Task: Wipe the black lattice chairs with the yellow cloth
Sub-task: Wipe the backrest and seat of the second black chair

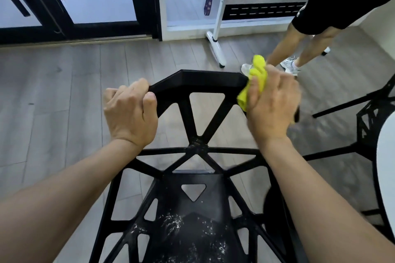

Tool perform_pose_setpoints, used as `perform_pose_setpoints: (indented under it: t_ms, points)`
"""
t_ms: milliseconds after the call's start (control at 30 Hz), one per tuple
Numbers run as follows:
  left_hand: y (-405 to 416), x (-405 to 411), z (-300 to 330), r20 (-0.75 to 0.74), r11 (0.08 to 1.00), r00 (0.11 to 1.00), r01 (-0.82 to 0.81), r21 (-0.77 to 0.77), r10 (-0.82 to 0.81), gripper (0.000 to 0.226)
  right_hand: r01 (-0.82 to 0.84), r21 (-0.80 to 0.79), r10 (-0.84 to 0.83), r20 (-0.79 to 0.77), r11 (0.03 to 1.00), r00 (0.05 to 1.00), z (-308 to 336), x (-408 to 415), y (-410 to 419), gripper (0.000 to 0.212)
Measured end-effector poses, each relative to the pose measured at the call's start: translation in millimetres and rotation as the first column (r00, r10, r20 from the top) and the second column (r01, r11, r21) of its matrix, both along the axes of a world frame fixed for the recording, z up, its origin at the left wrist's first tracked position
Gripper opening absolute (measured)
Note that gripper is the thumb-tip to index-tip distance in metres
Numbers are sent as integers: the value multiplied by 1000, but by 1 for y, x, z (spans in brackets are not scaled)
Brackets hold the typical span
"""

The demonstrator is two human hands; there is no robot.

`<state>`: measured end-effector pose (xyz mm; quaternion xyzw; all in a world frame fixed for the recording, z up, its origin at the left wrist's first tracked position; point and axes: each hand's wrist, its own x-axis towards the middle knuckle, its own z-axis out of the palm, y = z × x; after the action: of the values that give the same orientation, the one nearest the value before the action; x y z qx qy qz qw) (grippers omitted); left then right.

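Hands [130, 111] curled round chair [205, 80], cloth [257, 79]

Black lattice chair [193, 113] of triangular openings, seat flecked white. Bright yellow cloth [255, 79]. Grey wood-plank floor [64, 83]. White rack [220, 17] holding black slotted panels.

Left hand [130, 113] grips the black lattice chair [193, 145] backrest; right hand [272, 102] presses the yellow cloth [255, 80] against its corner, apparently mid-wipe.
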<state>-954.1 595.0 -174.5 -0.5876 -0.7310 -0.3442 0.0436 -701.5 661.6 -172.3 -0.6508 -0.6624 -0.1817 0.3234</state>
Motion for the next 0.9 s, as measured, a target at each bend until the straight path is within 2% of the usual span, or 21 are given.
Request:
perform_pose_setpoints:
  t_ms: [100,200,333,400,467,600,667,800,867,900]
  points:
    - [2,-1,0,4,1000,1000,-2,3,2,24,-119,44,114,105,992,988,7,-76,6,38]
    - [4,-6,-2,-4,1000,1000,17,-4,-17,27,-349,84,332,172,933,928,11,-137,-2,32]
    - [5,-12,-5,-15,997,997,74,-9,-74,27,-493,86,451,289,866,844,16,-126,1,35]
    - [5,-11,-5,-19,999,998,54,-9,-54,27,-451,35,418,315,892,852,22,-96,13,40]
    - [5,-9,-4,-24,999,999,39,-10,-40,26,-328,-14,319,269,945,909,22,-58,20,44]
    - [1,-7,-5,-45,999,999,31,9,-31,21,-126,-100,130,34,987,991,9,18,5,53]
    - [-2,-7,-5,-42,999,998,46,9,-46,20,-113,-117,110,-35,987,993,2,36,-5,54]
    - [-7,-10,-7,-28,994,994,109,-19,-110,33,-146,-123,139,-59,982,988,2,42,-7,52]
    - [-25,-16,-18,75,992,989,127,15,-128,35,-150,-103,145,-63,983,987,1,42,-10,50]
    - [-36,-20,-25,190,993,975,112,34,-117,33,-148,-95,142,-69,984,987,1,41,-11,50]
